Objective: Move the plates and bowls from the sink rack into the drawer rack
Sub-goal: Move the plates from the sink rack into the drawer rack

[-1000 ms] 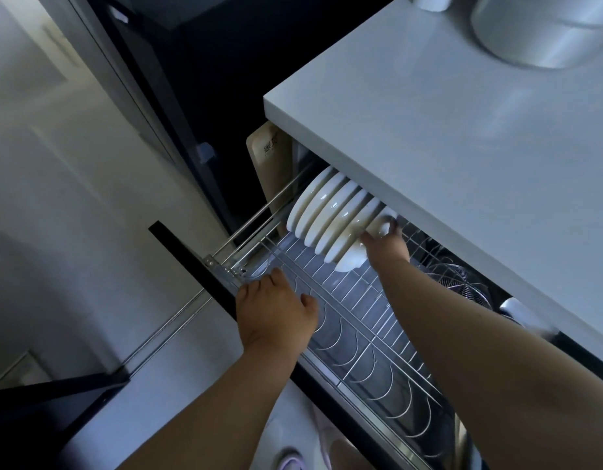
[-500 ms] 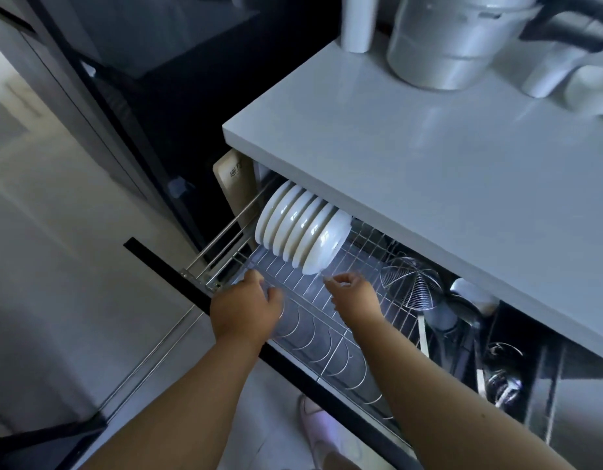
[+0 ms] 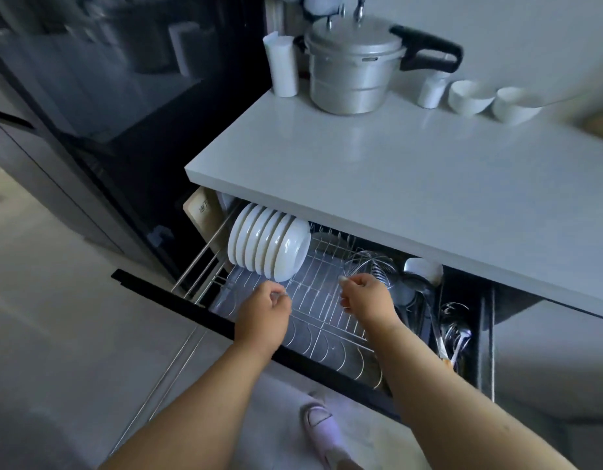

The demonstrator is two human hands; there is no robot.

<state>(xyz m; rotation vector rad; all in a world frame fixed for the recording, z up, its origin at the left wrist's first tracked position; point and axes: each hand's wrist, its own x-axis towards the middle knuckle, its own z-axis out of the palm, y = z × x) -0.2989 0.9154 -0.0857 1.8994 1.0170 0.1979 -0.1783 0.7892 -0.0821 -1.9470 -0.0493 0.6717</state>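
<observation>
White plates (image 3: 268,245) stand upright in the wire drawer rack (image 3: 322,312).
Left hand (image 3: 263,315) and right hand (image 3: 368,299) hover empty with loosely curled fingers; the table (image 3: 411,184) hides the rack's rear.

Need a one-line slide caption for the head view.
Both hands, left hand and right hand, empty over the pulled-out wire drawer rack beside a row of upright white plates.

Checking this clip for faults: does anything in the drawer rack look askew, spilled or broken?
Nothing stands out. The white dishes stand on edge in an even row at the left end of the drawer rack; both hands hold nothing.
</observation>
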